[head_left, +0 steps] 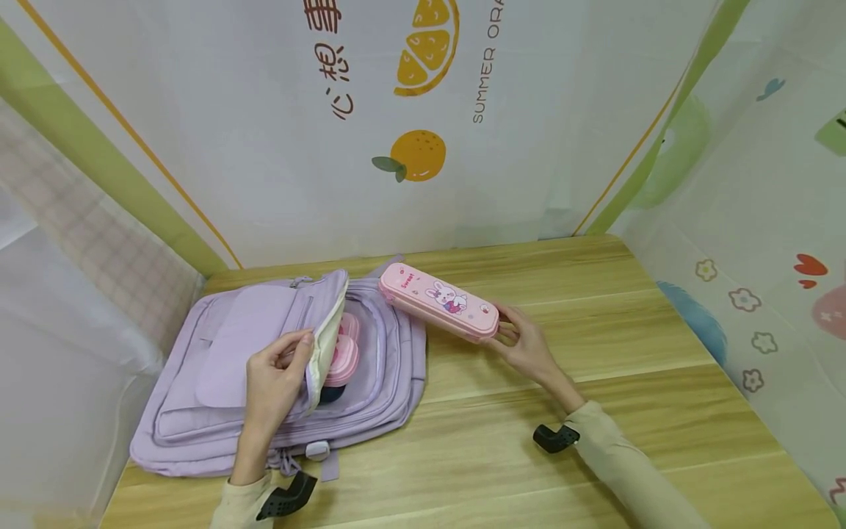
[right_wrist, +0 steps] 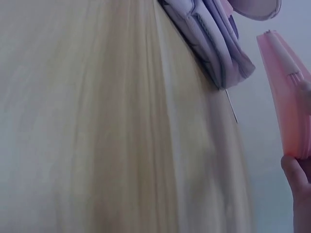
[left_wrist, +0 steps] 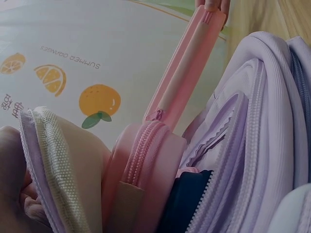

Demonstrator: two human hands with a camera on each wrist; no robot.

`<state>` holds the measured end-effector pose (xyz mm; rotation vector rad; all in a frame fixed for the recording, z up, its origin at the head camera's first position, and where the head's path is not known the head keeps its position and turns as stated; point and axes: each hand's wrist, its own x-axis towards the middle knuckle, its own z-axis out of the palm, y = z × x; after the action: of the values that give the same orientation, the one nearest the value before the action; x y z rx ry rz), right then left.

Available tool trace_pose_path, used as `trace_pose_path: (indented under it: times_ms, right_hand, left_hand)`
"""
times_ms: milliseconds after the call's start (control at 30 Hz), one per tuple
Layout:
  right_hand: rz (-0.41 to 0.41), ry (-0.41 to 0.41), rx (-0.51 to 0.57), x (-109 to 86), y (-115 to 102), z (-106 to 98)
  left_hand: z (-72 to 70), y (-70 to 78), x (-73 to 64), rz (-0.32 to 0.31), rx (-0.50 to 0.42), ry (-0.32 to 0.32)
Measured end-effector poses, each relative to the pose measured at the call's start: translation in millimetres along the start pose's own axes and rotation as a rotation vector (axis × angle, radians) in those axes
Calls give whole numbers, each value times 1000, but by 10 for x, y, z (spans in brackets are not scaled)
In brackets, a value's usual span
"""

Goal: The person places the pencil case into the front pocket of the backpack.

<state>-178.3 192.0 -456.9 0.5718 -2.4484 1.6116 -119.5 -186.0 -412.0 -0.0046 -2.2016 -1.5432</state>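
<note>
A lilac backpack [head_left: 238, 345] lies on the table with its front pocket unzipped. My left hand [head_left: 272, 378] pinches the pocket's cream-lined flap [head_left: 325, 342] and holds it up. Inside the pocket sit pink zippered cases [head_left: 344, 358], with a dark blue item [left_wrist: 187, 201] beside them in the left wrist view. My right hand [head_left: 527, 351] grips the right end of a pink pencil case [head_left: 439, 300] with a rabbit and "Sweet" on its lid. Its far end points left, over the backpack's upper right edge. In the right wrist view, the thumb lies against the pencil case [right_wrist: 284, 92].
The wooden table [head_left: 502, 448] extends to the right of the backpack. A white sheet [head_left: 264, 147] printed with oranges hangs behind it, and a flower-patterned sheet [head_left: 747, 220] hangs at the right. Black wrist-worn devices [head_left: 555, 438] sit near both cuffs.
</note>
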Motion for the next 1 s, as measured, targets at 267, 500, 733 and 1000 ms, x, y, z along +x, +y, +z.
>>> trace_pose_path:
  times_ms: [267,500,733,1000]
  right_hand:
    - [17,-101,83,88,239,149]
    - [-10,-180,108,137,209,224]
    - [-34,-209,154,240,153,324]
    - [-28,-207,211,415,87,461]
  left_hand:
    - [3,2,13,39,-19,43]
    - [-5,18,28,76,-48,89]
    - [-29,23,51,84,-66,108]
    - [-72,47,95,89,-92,152]
